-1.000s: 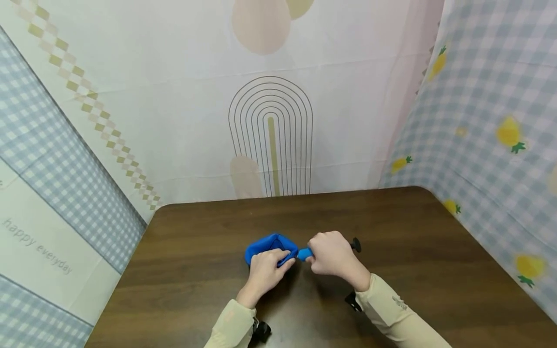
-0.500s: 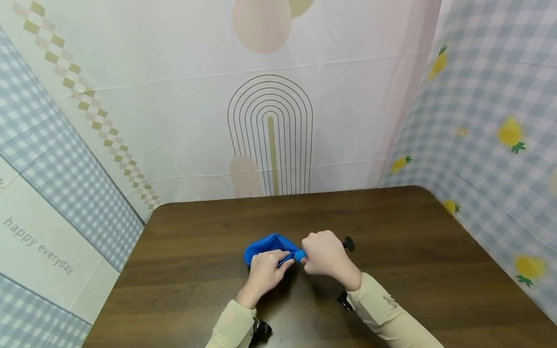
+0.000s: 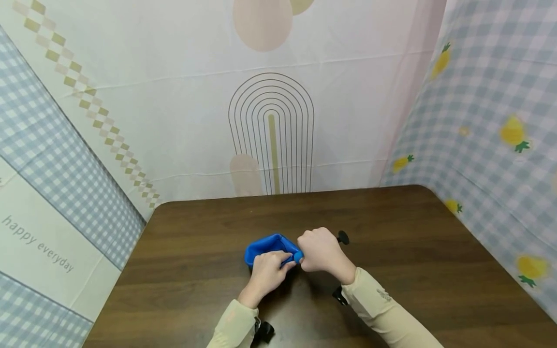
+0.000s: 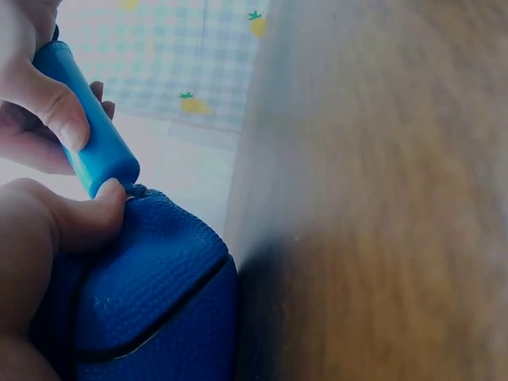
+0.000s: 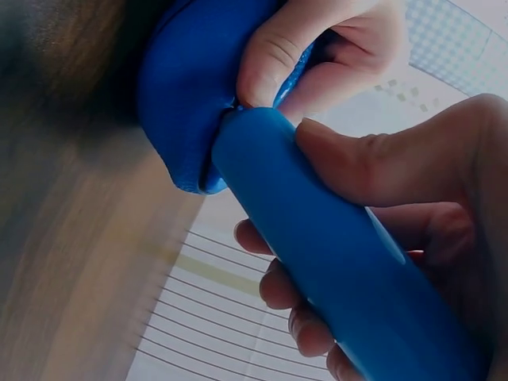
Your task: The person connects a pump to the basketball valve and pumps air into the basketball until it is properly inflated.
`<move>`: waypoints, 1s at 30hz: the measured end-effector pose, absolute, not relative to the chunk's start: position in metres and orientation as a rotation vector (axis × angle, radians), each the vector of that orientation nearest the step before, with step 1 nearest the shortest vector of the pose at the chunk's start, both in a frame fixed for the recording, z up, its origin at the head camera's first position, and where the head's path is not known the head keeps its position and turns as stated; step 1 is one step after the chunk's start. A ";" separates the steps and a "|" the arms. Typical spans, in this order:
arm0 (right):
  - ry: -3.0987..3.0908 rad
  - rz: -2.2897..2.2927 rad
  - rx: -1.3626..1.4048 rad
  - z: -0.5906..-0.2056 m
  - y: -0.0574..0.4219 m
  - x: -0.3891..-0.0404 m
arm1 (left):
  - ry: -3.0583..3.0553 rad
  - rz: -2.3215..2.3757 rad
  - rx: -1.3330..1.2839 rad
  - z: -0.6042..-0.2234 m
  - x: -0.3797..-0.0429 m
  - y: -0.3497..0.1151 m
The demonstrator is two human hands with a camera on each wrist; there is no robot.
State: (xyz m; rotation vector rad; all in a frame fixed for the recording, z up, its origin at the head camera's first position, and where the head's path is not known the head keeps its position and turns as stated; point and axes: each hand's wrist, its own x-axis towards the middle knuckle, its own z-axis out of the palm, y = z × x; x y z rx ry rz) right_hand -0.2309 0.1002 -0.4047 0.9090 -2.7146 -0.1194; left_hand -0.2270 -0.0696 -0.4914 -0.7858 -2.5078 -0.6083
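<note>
A deflated blue ball (image 3: pixel 260 247) with black seams and a caved-in top lies at the middle of the table. My left hand (image 3: pixel 269 271) pinches its right side, the thumb beside the end of the pump in the left wrist view. A blue hand pump (image 5: pixel 309 230) is gripped in my right hand (image 3: pixel 323 250), fingers wrapped round the barrel. Beyond that fist sticks out the pump's black handle (image 3: pixel 343 237). The pump's front end meets the ball (image 4: pixel 159 278) at its pinched spot; whether a needle sits inside the ball is hidden.
The brown wooden table (image 3: pixel 196 232) has rounded far corners. Behind it hangs a pale patterned cloth (image 3: pixel 187 125), with a checked pineapple cloth (image 3: pixel 487 159) on the right and another checked cloth (image 3: pixel 56 121) at the left.
My right hand has moved left with the pump, bringing it up against the ball; less of the blue barrel shows between the hands. The left hand and ball have barely moved.
</note>
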 end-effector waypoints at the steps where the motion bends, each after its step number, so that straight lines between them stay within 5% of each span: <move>1: -2.712 -0.127 0.909 -0.405 0.100 -0.231 | -2.510 -0.614 -0.786 -0.492 -0.226 -0.069; 16: -2.768 -0.137 0.880 -0.410 0.094 -0.226 | -2.514 -0.515 -0.810 -0.490 -0.221 -0.069; 30: -2.911 0.323 0.830 -0.424 0.120 -0.231 | -2.689 -0.416 -0.815 -0.483 -0.218 -0.066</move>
